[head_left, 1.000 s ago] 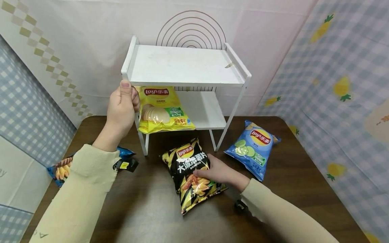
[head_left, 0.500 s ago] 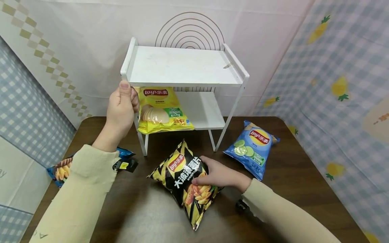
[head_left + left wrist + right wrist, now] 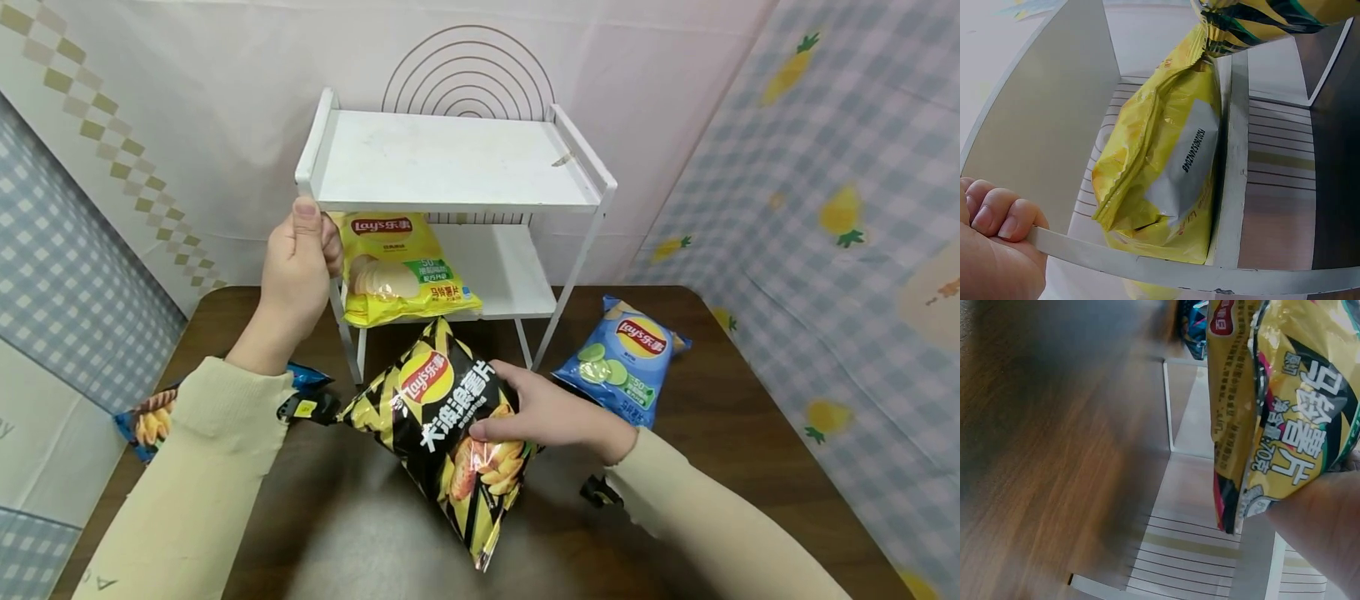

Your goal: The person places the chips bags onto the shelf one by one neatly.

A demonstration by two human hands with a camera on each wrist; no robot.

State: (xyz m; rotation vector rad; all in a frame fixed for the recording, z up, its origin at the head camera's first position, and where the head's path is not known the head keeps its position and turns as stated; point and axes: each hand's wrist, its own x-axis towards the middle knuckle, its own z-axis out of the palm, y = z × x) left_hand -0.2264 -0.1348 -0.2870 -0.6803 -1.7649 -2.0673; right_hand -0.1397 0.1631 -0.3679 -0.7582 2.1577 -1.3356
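Observation:
My left hand (image 3: 296, 271) grips the front left post of a white two-tier shelf rack (image 3: 450, 158), just under its top board. In the left wrist view its curled fingers (image 3: 1000, 215) wrap the white frame. My right hand (image 3: 551, 417) holds a black and gold chip bag (image 3: 450, 433) by its right side, thumb on the printed front. The bag is tilted, in front of the rack's lower part. A yellow chip bag (image 3: 401, 271) lies on the rack's lower board at the left, its front edge overhanging. In the left wrist view a corner of the black bag overlaps it.
A blue lime chip bag (image 3: 618, 358) lies on the brown table (image 3: 720, 467) right of the rack. Another blue bag (image 3: 153, 421) lies at the left, partly hidden behind my left sleeve. Printed cloth (image 3: 637, 67) hangs behind and at the sides.
The black and gold bag has turned, its top swinging left, and has been raised toward the rack and the camera by my right hand. My left hand stays on the post.

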